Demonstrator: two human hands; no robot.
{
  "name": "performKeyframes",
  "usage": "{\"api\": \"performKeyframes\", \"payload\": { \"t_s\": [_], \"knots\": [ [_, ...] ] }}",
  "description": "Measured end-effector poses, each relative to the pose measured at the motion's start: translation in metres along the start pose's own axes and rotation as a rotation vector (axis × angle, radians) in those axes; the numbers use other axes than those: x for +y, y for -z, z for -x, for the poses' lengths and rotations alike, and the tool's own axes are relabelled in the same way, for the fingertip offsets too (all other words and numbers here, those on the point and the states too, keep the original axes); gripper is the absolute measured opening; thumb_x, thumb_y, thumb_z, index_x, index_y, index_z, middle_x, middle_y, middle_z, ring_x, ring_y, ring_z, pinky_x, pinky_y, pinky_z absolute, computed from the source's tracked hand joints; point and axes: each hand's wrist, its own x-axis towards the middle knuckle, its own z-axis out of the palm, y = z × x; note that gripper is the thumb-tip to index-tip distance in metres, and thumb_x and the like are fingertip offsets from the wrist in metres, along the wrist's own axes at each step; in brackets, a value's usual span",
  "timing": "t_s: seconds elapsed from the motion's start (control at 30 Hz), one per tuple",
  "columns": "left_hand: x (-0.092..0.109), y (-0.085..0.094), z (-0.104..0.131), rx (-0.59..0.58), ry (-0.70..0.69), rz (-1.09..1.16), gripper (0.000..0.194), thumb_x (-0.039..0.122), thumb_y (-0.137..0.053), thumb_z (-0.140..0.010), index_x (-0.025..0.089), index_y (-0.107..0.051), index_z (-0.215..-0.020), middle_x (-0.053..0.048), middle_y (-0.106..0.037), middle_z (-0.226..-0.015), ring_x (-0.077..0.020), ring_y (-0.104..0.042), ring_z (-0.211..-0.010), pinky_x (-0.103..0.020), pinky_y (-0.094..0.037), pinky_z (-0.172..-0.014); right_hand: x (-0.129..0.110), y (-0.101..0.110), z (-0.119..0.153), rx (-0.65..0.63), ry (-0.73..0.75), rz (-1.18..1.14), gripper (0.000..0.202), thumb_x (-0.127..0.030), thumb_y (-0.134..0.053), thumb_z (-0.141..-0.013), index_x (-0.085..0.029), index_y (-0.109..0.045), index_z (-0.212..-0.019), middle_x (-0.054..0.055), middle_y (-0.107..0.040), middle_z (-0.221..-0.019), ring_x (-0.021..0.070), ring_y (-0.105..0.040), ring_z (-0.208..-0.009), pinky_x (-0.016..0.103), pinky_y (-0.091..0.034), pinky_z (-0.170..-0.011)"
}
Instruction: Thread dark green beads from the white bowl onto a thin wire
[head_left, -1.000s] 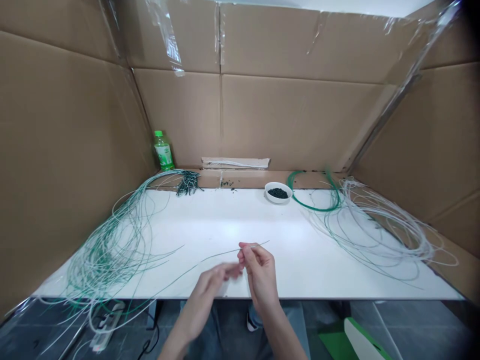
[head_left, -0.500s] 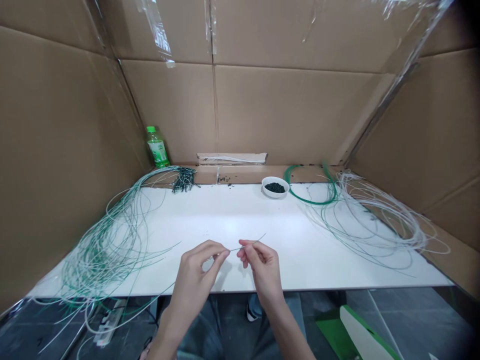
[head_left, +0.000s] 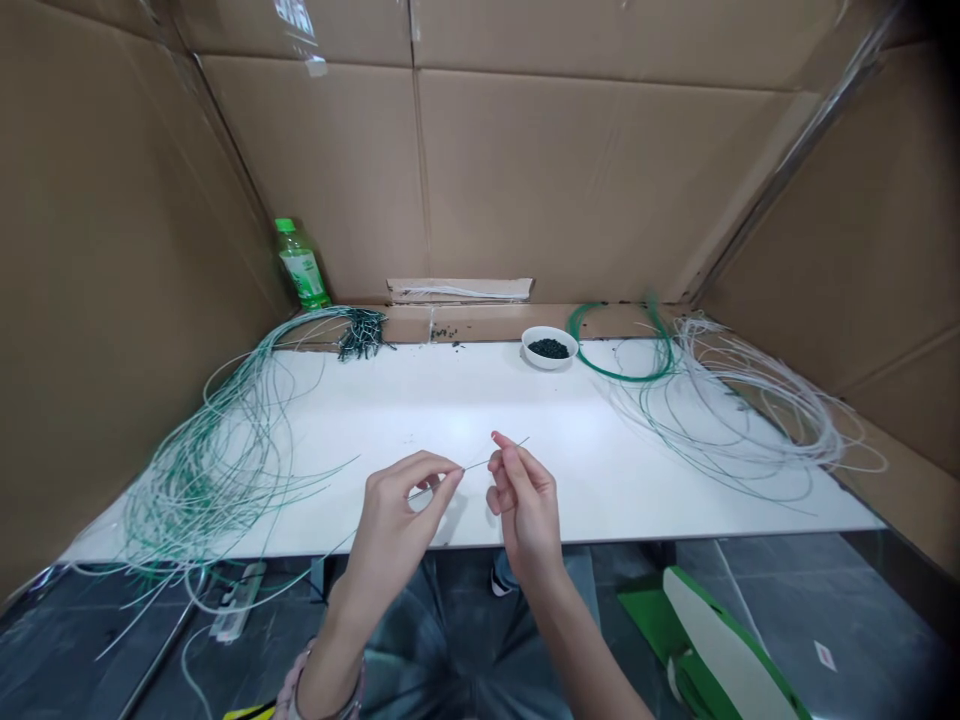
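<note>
Both the left hand (head_left: 405, 510) and the right hand (head_left: 529, 500) are bare, as are the forearms. A gathered, pale pinkish-grey band (head_left: 292, 685) circles the left wrist, perhaps a fabric scrunchie, though the frame's edge crops it. The trousers (head_left: 420, 640) are muted blue-grey; one dark shoe (head_left: 501, 583) shows white edging.

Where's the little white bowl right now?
In the head view, the white bowl sits on the far edge of the white table, right of centre, just left of the green coil.
</note>
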Motion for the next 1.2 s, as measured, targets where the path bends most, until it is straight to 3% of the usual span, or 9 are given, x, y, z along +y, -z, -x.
{"api": "performKeyframes", "payload": {
  "t_s": [0.17, 0.4, 0.57, 0.73, 0.87, 1.0, 1.2],
  "knots": [
    [0.002, -0.006, -0.003, -0.021, 0.023, 0.032, 0.014, 0.025, -0.059, -0.086, 0.019, -0.068, -0.077, -0.002, -0.068, -0.079, -0.0125, -0.057, -0.069, -0.022, -0.042, -0.066, 0.005, 0.000, 0.002, 0.005, -0.007, 0.007, 0.027, -0.043, -0.079, -0.066, -0.021, -0.076, -0.081, 0.007, -0.064, -0.090, 0.0079, -0.046, -0.063, 0.015, -0.033, -0.040],
    [0.001, -0.011, -0.009, -0.045, 0.006, 0.010, 0.013, 0.022, -0.058, -0.085, 0.020, -0.070, -0.078, -0.002, -0.069, -0.078, -0.0143, -0.059, -0.069, -0.023, -0.041, -0.067, 0.017, 0.001, 0.002, -0.125, -0.005, 0.119, 0.028, -0.046, -0.072, -0.072, -0.018, -0.075, -0.075, 0.009, -0.067, -0.096, 0.0061, -0.042, -0.054, 0.019, -0.032, -0.040],
    [0.002, -0.013, -0.009, -0.102, -0.014, -0.046, 0.016, 0.024, -0.055, -0.087, 0.020, -0.068, -0.079, -0.001, -0.068, -0.077, -0.0139, -0.060, -0.069, -0.023, -0.040, -0.067, 0.019, 0.002, -0.001, -0.169, -0.010, 0.127, 0.027, -0.043, -0.070, -0.075, -0.019, -0.076, -0.085, 0.006, -0.067, -0.088, 0.0040, -0.037, -0.049, 0.020, -0.028, -0.041],
    [0.006, -0.015, -0.009, -0.182, 0.089, 0.015, 0.017, 0.028, -0.048, -0.092, 0.019, -0.060, -0.084, 0.001, -0.065, -0.071, -0.0118, -0.060, -0.066, -0.020, -0.040, -0.066, 0.017, 0.000, -0.004, -0.179, 0.029, 0.119, 0.023, -0.040, -0.069, -0.077, -0.019, -0.076, -0.083, 0.004, -0.067, -0.086, 0.0021, -0.029, -0.047, 0.021, -0.025, -0.044],
    [0.007, -0.022, -0.010, -0.141, 0.118, 0.064, 0.016, 0.027, -0.044, -0.094, 0.019, -0.055, -0.085, 0.002, -0.057, -0.068, -0.0108, -0.051, -0.058, -0.020, -0.033, -0.058, 0.012, -0.005, -0.005, -0.154, 0.066, 0.141, 0.023, -0.040, -0.069, -0.077, -0.020, -0.076, -0.086, 0.003, -0.063, -0.081, 0.0039, -0.030, -0.051, 0.021, -0.023, -0.045],
    [0.005, -0.030, -0.014, -0.094, 0.075, 0.049, 0.016, 0.023, -0.041, -0.094, 0.018, -0.052, -0.084, 0.001, -0.054, -0.070, -0.0112, -0.048, -0.061, -0.022, -0.031, -0.060, 0.010, -0.008, -0.007, -0.133, 0.140, 0.153, 0.020, -0.038, -0.067, -0.080, -0.023, -0.076, -0.087, 0.002, -0.060, -0.081, 0.0058, -0.034, -0.058, 0.021, -0.027, -0.050],
    [0.006, -0.033, -0.019, -0.203, 0.079, -0.044, 0.025, 0.025, -0.033, -0.097, 0.017, -0.047, -0.077, 0.001, -0.053, -0.070, -0.0119, -0.048, -0.063, -0.024, -0.032, -0.063, 0.008, -0.005, -0.012, -0.136, 0.238, 0.207, 0.019, -0.034, -0.065, -0.081, -0.025, -0.076, -0.093, 0.000, -0.053, -0.078, 0.0072, -0.038, -0.063, 0.022, -0.035, -0.059]
  ]
}}
